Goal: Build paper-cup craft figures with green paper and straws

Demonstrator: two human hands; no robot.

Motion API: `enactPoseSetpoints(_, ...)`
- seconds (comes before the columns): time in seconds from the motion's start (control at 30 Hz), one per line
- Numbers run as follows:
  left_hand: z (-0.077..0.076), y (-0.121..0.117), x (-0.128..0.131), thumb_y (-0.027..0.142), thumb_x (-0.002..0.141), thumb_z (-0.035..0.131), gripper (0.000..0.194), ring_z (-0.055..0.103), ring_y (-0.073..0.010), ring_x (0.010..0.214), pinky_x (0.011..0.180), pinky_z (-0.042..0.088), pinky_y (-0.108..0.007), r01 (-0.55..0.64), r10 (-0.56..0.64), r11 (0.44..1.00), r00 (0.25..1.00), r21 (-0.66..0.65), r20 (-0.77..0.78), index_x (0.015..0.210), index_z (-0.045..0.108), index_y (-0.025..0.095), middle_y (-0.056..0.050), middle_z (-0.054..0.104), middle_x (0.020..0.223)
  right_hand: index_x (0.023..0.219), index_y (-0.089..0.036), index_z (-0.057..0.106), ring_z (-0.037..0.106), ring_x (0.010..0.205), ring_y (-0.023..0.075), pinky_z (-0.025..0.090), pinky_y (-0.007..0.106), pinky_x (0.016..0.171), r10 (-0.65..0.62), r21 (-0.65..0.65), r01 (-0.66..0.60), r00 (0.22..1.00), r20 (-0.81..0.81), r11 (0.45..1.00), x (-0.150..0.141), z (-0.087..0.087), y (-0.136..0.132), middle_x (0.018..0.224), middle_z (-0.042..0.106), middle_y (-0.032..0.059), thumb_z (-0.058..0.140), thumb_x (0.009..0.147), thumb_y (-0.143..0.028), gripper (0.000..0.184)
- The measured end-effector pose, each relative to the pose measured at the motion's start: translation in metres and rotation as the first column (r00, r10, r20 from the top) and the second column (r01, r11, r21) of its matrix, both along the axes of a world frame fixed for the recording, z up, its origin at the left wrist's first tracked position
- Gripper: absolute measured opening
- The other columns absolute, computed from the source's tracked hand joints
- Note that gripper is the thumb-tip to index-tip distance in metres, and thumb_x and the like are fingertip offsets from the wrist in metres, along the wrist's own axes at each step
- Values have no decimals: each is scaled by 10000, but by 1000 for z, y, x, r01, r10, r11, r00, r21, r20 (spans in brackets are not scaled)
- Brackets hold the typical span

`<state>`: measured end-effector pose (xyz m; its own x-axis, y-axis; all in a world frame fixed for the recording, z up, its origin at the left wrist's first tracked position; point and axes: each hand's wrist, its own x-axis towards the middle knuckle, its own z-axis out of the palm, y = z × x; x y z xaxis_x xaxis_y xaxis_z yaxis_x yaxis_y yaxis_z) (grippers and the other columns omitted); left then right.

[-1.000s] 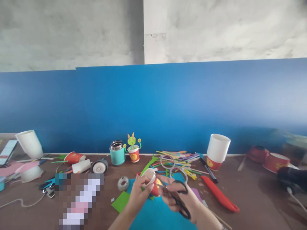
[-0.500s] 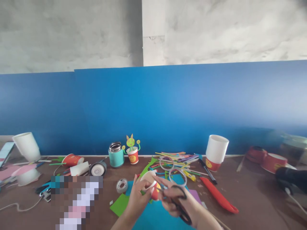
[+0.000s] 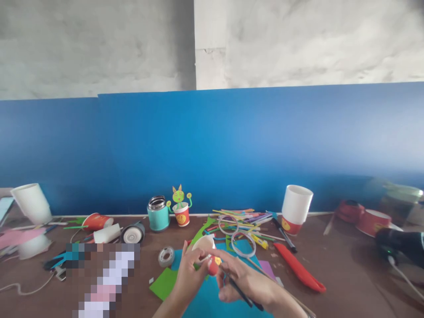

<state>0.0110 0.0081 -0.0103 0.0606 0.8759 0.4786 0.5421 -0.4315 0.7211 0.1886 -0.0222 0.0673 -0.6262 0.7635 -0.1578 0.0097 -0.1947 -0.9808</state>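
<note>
Paper cup (image 3: 202, 243) is above the far part of the blue sheet (image 3: 210, 302), tilted so that its open mouth shows, and the left hand (image 3: 191, 270) has it pinched between thumb and fingers at the near side. The right hand (image 3: 244, 278) is just beside it, also above the blue sheet, and is curled around the black-handled scissors (image 3: 240, 292); these are seen almost from the edge and the blades are not clear, so I cannot tell how far they are open. In my judgement, the main danger is for the left fingers: they are very near to where the blades probably point, and a small slip of the wrist could nick them. Also, the thin wall may fold or tear if the left pinch becomes too strong, or the cup may turn if it is too weak. At the left edge of the blue sheet, a green paper (image 3: 164, 284) lies near the left forearm, which could drag it. Beyond the sheet, to its left, the turquoise flask (image 3: 158, 220) seems safely apart.
</note>
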Motion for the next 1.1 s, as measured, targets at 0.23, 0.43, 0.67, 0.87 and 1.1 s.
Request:
enactPoseSetpoints(0.23,6,-4,0,318,798,491,190,610,-199,792,1113,123,-554,19,-19,999,1000,-29,-23,699,624,224,11,646,709,942,-118,602,221,393,28,70,165,347,-171,-473,-22,917,-360,881,2,1,15,567,445,-39,573,675,-428,409)
enactPoseSetpoints(0.43,1,1,-1,347,754,514,186,618,-218,762,1114,111,-562,11,-9,999,998,-47,60,684,619,211,-10,663,709,1288,-278,444,418,491,62,234,168,397,-50,51,49,999,10,997,-2,-16,4,735,572,-37,723,545,-192,798)
enactPoseSetpoints(0.67,4,0,0,284,748,510,170,626,-220,789,1106,115,-585,14,-12,999,999,-40,53,700,661,223,0,660,698,1108,-235,548,336,484,40,177,179,405,-21,-89,9,991,-135,996,-12,-19,-4,750,522,-33,718,619,-272,519)
enactPoseSetpoints(0.87,5,-2,1,255,746,534,169,642,-236,843,1115,97,-581,36,-34,999,996,-27,80,777,699,241,-11,688,726,1003,-172,580,301,447,43,137,176,388,-128,-383,-66,880,-458,921,-5,-13,11,720,538,-1,578,746,-453,381)
enactPoseSetpoints(1.1,-1,4,-6,410,760,570,231,664,-254,834,1107,95,-592,5,12,995,983,-97,182,764,691,212,-39,725,807,1296,-222,404,522,591,109,373,214,531,16,73,-12,998,-67,997,9,-18,17,772,613,-8,751,634,-316,754)
